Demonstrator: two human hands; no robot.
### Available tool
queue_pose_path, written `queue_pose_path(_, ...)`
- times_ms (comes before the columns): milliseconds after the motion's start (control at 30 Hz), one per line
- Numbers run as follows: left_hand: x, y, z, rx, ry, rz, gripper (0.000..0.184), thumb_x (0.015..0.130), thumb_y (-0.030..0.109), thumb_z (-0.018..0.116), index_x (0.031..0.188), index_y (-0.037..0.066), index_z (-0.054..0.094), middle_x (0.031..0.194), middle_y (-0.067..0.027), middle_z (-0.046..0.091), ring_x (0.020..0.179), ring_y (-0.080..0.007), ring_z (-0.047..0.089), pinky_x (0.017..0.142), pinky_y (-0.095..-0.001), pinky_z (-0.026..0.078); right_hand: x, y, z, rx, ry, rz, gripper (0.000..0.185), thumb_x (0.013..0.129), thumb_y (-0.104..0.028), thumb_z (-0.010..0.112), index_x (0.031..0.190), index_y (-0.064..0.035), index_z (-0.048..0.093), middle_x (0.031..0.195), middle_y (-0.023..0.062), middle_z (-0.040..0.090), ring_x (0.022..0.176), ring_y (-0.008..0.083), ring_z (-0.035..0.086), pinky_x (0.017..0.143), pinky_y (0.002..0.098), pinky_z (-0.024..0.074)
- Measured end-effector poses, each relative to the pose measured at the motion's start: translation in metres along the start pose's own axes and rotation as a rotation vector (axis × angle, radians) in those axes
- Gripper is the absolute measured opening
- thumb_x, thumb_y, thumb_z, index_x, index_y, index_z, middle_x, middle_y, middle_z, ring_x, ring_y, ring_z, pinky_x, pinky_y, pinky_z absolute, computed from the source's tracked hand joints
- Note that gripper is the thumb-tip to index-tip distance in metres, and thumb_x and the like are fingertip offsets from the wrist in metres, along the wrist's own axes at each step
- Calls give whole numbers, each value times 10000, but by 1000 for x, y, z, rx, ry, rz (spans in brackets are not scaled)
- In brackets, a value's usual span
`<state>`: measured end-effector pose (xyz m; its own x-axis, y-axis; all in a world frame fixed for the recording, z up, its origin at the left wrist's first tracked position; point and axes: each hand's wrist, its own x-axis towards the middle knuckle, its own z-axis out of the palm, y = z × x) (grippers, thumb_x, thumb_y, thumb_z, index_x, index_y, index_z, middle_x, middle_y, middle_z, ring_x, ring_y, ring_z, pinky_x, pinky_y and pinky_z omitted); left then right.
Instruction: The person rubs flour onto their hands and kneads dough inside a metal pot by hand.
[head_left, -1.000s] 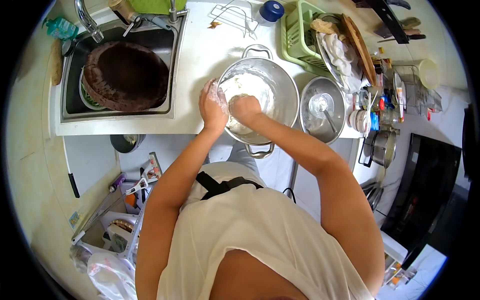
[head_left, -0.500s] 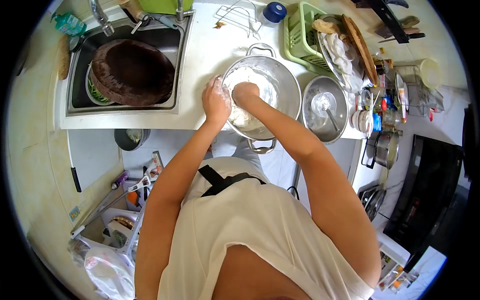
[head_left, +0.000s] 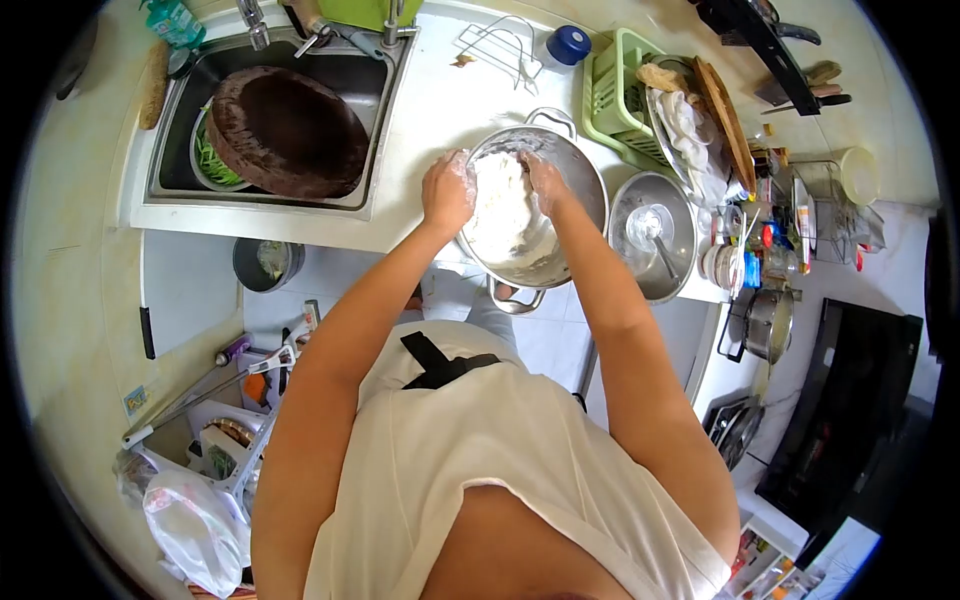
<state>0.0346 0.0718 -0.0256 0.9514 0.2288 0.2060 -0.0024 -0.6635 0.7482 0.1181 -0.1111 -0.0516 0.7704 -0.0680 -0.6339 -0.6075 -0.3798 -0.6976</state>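
A wide steel pot (head_left: 585, 190) with two loop handles stands at the counter's front edge. In its left half lies a lump of pale, floury dough (head_left: 503, 205). My left hand (head_left: 450, 192), dusted with flour, is closed over the pot's left rim; its fingertips are partly hidden. My right hand (head_left: 545, 184) is inside the pot, its whitened fingers curled against the dough's right side. Beside the pot on the right sits a steel bowl (head_left: 685, 225), holding a small clear bowl (head_left: 648, 222) and a utensil with a long handle.
To the left, the sink (head_left: 365, 190) holds a thick dark round board (head_left: 290, 130) over a bowl of greens (head_left: 212, 160). A green dish rack (head_left: 610, 95), a blue-lidded jar (head_left: 568, 46) and a wire rack (head_left: 498, 52) stand behind. Knives (head_left: 785, 35) hang at the upper right.
My right hand has risen from pressing into the dough and shifted right, uncovering more of it. My left hand stays at the pot's left rim. The camera view has shifted slightly.
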Motion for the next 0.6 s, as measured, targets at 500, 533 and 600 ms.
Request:
queue_pose_path(500,-5,2,4,-53,-22,-84,221,829,116,529,1007,18,616,1012,-175,620,976,-378,556,884,-475,411,-87,21,39,-1530,-209,-930,223,821,-171,484,827,-86,690,791,128,697,739,252,682,671,376,522)
queue_pose_path(533,-6,2,3,-33,5,-65,221,827,112,529,1005,14,615,1009,-176,620,973,-378,557,880,-474,412,-79,21,42,-1552,-209,-926,226,822,-171,484,822,-89,694,801,124,700,748,250,684,673,372,523)
queue_pose_path(600,-5,5,1,2,58,-24,221,825,105,529,1003,6,613,1003,-178,620,967,-377,559,873,-472,416,-60,18,49,-1600,-206,-913,233,826,-171,484,813,-94,703,821,117,706,766,246,688,678,365,525)
